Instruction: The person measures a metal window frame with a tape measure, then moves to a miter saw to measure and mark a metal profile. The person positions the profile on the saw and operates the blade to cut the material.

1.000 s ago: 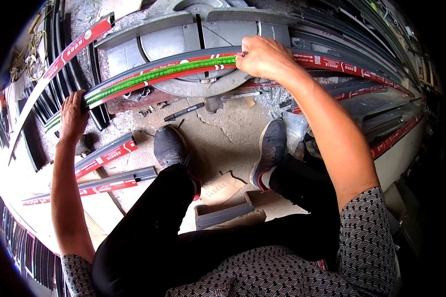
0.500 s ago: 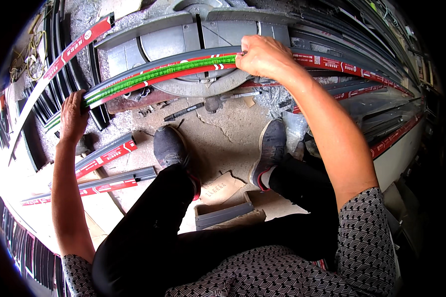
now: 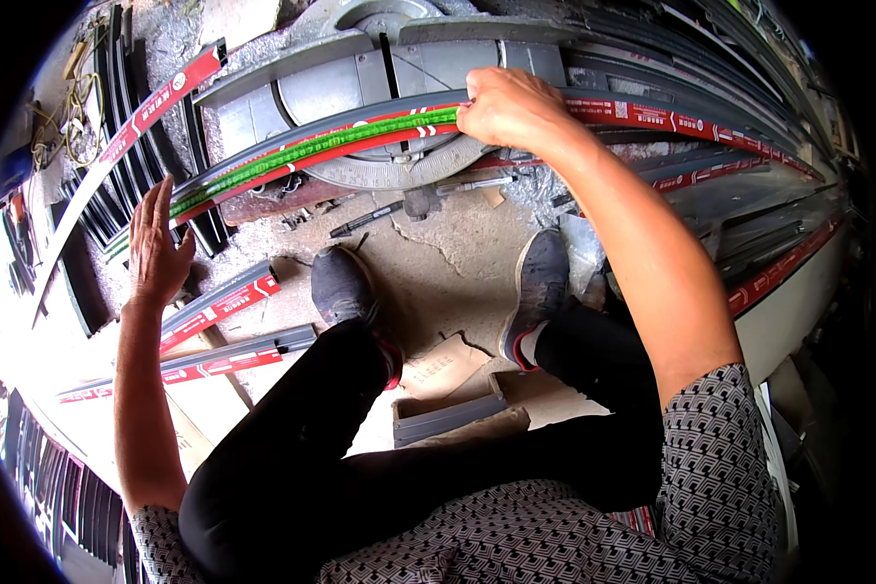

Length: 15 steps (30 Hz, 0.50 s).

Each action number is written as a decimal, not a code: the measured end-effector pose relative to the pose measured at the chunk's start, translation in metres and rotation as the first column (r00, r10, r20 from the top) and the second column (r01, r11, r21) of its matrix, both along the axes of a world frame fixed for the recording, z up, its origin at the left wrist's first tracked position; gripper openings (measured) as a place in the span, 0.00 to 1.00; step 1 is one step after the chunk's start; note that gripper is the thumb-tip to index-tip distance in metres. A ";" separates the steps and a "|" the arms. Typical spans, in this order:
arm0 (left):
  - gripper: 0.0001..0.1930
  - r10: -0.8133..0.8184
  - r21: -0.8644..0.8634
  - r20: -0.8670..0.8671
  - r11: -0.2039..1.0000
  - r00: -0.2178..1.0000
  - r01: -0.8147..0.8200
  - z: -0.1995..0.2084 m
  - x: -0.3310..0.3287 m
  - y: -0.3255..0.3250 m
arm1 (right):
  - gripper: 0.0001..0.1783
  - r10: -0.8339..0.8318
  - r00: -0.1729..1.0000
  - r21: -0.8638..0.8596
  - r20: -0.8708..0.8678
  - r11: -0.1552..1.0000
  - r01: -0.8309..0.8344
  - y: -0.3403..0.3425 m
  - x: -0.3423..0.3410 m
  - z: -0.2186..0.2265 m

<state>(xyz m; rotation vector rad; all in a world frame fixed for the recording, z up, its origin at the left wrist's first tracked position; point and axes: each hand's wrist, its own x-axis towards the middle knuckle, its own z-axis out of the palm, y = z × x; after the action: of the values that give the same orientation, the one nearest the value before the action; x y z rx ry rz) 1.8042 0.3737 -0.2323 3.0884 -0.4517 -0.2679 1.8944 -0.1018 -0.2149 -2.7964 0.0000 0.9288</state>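
Observation:
A long grey profile (image 3: 360, 143) with a red printed face lies across the front of a silver mitre saw table (image 3: 331, 90). Along it runs a green measuring tape (image 3: 307, 148), stretching past the profile's left end. My right hand (image 3: 509, 105) is closed on the profile at the tape's right end; the fingertips are partly hidden. At the profile's left end, my left hand (image 3: 159, 251) is open, fingers stretched out and thumb apart. Whether its fingertips still touch the tape or profile, I cannot tell.
Shorter red-faced profiles (image 3: 229, 310) lie at lower left. Several dark profiles (image 3: 131, 107) rest at far left, more bars at right. On the floor are a black marker (image 3: 367, 219), a cardboard scrap (image 3: 448, 366) and grey offcuts (image 3: 448, 419) between my feet.
My left hand has let go of the profile's left end and opened, drawing slightly back towards me. My right hand keeps its grip in nearly the same place.

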 end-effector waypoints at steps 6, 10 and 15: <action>0.33 -0.119 -0.084 -0.109 0.990 0.987 0.110 0.036 0.011 -0.069 | 0.21 0.025 1.000 0.004 -0.004 1.000 -0.025 -0.001 0.000 0.000; 0.30 -0.293 -0.175 -0.126 0.947 0.948 0.270 0.043 0.024 -0.123 | 0.20 0.015 1.000 0.027 0.020 1.000 -0.015 -0.002 -0.002 -0.001; 0.28 -0.337 -0.234 -0.154 0.926 0.929 0.297 0.023 0.016 -0.191 | 0.20 0.032 0.999 0.037 0.019 0.999 -0.033 -0.002 -0.003 0.001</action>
<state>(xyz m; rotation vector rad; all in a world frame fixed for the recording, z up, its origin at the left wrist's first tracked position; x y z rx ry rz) 1.8204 0.1823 -0.2090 2.7402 -0.9100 -0.4833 1.8919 -0.1036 -0.2139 -2.7780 -0.0654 0.9008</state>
